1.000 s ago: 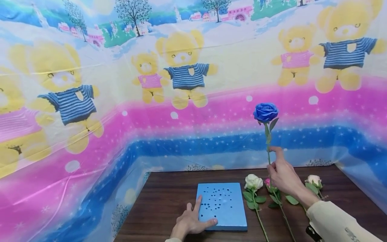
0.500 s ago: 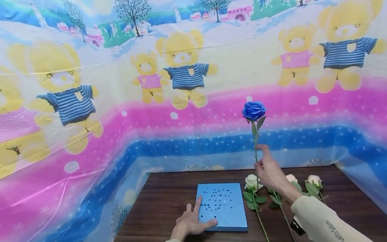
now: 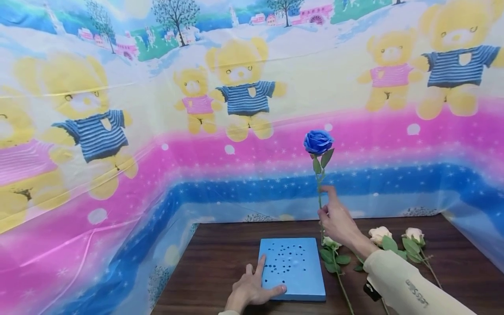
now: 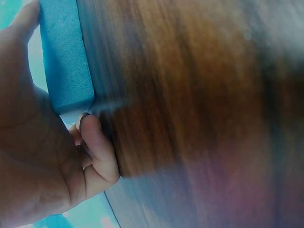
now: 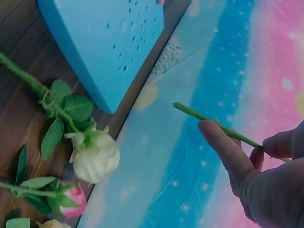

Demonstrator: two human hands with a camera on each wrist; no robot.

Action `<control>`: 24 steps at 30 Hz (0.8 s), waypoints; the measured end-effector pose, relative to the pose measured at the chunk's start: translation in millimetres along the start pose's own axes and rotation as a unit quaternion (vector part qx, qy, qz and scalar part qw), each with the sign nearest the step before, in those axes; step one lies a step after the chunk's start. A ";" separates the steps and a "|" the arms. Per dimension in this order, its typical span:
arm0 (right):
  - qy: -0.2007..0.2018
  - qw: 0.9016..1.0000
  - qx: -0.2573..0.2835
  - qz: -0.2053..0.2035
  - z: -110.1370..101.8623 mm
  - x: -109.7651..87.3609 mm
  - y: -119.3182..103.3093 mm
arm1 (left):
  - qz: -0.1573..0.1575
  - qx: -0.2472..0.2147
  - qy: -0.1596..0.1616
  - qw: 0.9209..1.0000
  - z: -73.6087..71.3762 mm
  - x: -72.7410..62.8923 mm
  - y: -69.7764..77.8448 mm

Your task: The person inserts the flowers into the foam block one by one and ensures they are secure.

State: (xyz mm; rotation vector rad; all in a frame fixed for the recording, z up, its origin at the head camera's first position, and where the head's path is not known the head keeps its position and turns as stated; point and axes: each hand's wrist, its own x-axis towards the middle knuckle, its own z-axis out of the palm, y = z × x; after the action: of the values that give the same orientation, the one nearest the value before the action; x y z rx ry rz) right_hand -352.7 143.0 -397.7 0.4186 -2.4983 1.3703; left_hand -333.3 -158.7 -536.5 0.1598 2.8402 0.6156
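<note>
From here I note the desk (image 3: 214,245), the board (image 3: 309,286) on it, and, right of the board's far right corner, clear of it, the rose (image 3: 318,142), upright, stem (image 5: 192,112) down. The right hand (image 3: 339,222) pinches it; the left hand (image 3: 252,287), thumb and index finger extended, rests on the board's left edge.

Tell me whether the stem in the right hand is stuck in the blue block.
No, the stem ends in open air, apart from the blue block.
</note>
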 end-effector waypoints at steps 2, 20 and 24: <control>-0.004 1.000 0.001 -0.003 4.7 1.5 -2.0 | -0.002 0.000 0.001 1.000 -0.5 -0.2 0.2; -0.020 1.000 0.001 -0.017 39.3 15.7 -15.0 | -0.009 0.019 0.005 1.000 -2.4 -0.7 2.5; -0.020 0.999 -0.003 -0.031 47.8 18.6 -15.8 | -0.010 0.020 0.005 1.000 -1.3 -1.4 1.4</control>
State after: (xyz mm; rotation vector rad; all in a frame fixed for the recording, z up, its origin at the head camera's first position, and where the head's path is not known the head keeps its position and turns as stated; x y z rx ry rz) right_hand -368.4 92.0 -403.7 0.5214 -2.4988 1.3437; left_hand -332.3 -158.1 -534.5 0.1340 2.8616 0.5584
